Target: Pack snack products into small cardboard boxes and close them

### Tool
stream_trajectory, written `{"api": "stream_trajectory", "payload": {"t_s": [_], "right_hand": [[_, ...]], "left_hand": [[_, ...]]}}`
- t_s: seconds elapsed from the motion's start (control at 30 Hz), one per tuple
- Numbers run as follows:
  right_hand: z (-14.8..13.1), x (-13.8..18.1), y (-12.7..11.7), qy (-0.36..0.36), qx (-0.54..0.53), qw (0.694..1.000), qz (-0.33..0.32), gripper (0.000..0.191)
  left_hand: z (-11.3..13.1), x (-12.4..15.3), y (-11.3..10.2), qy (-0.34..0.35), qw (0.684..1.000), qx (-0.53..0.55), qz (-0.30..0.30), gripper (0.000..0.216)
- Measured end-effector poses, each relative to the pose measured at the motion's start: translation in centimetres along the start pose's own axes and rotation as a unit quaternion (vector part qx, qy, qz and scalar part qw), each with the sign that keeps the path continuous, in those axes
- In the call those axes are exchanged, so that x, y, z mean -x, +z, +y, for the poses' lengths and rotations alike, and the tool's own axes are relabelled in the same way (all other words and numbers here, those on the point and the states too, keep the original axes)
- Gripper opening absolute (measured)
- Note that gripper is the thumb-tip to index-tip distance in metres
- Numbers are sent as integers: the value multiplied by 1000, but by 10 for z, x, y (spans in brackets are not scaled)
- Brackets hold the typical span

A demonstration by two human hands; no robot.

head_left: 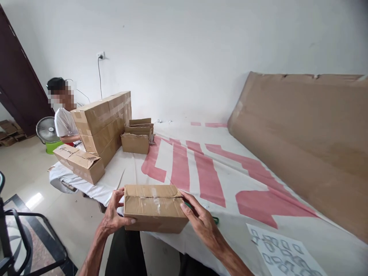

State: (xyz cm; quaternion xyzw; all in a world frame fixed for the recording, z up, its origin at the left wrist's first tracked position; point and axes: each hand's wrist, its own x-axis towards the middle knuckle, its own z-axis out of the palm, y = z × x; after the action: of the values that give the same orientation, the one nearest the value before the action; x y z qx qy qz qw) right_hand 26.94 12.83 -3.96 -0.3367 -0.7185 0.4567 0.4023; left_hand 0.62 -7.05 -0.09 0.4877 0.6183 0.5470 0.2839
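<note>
A small cardboard box (155,207) with clear tape across its closed top rests at the near edge of the table. My left hand (113,216) clasps its left end, thumb on the front face and fingers over the top corner. My right hand (201,218) lies against its right end with the fingers pressed on the top edge. A green object (215,219) peeks out from under my right hand; I cannot make out what it is.
The table (230,180) wears a white cloth with red stripes. A stack of taped boxes (105,122), a loose box (79,163) and folded cartons (138,136) stand at the far left. A person in white sits there. A large cardboard sheet (310,145) leans right. A printed sheet (284,253) lies near.
</note>
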Motion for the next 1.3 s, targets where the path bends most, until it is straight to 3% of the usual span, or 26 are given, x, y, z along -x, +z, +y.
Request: {"api": "stream_trajectory", "payload": {"t_s": [0.23,0.53,0.7,1.03,1.3], "right_hand": [[-2,0,-1,25,19,999,-10,68],[2,3,5,-10,41,998,50,56],[4,3,6,-10,32,998,61,55],[17,-1,13,22,8,998,57,58],[24,-14,12,-18,15,998,52,42]], "left_hand": [[-4,6,1,10,1000,23,10,90],[-5,17,0,10,1000,13,6,85],[-7,18,4,8,999,16,37,90],[-7,27,7,37,997,-7,64,70],[-26,31,12,49,994,-57,74,86]]}}
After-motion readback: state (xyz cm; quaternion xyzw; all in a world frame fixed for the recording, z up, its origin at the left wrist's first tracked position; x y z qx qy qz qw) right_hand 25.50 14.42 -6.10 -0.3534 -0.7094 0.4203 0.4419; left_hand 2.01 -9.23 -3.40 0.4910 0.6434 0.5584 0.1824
